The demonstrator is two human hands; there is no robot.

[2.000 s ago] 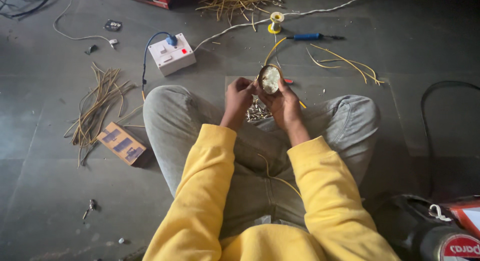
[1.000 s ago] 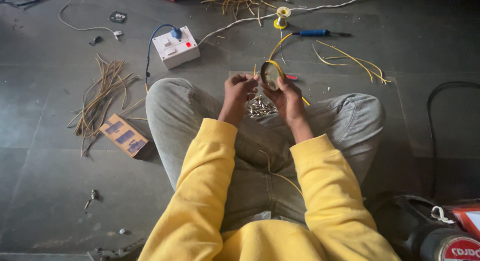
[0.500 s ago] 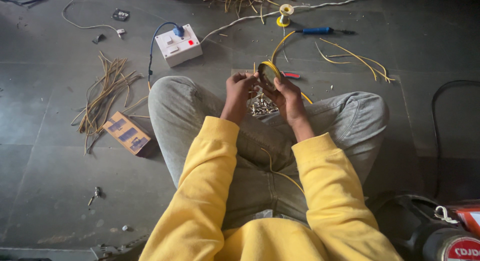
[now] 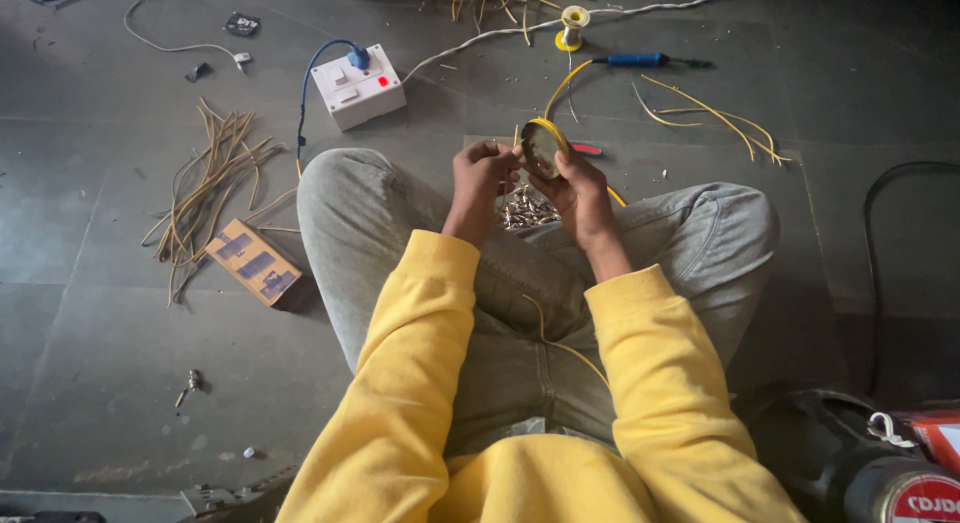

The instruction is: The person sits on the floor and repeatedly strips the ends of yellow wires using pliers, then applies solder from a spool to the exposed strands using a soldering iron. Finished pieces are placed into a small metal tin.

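I sit cross-legged on a grey floor in grey trousers and a yellow sweater. My right hand (image 4: 578, 188) grips a small round disc-shaped part (image 4: 541, 148), held on edge above my knees. A yellow wire (image 4: 565, 88) curls off the part's rim and runs away over the floor. My left hand (image 4: 483, 173) pinches at the part's near left edge with its fingertips. Below the hands, between my legs, lies a heap of small shiny metal pieces (image 4: 525, 209).
A white switch box (image 4: 357, 86) with a blue plug stands ahead left. Beyond lie a blue-handled tool (image 4: 640, 60), a yellow spool (image 4: 572, 27), loose yellow wires (image 4: 715, 118), a bundle of tan strips (image 4: 208, 188) and a small cardboard box (image 4: 256, 264). A black cable (image 4: 872, 243) loops at right.
The round part has turned from face-on to edge-on in my hands. The head camera has shifted slightly, so the floor things sit a little lower in view.
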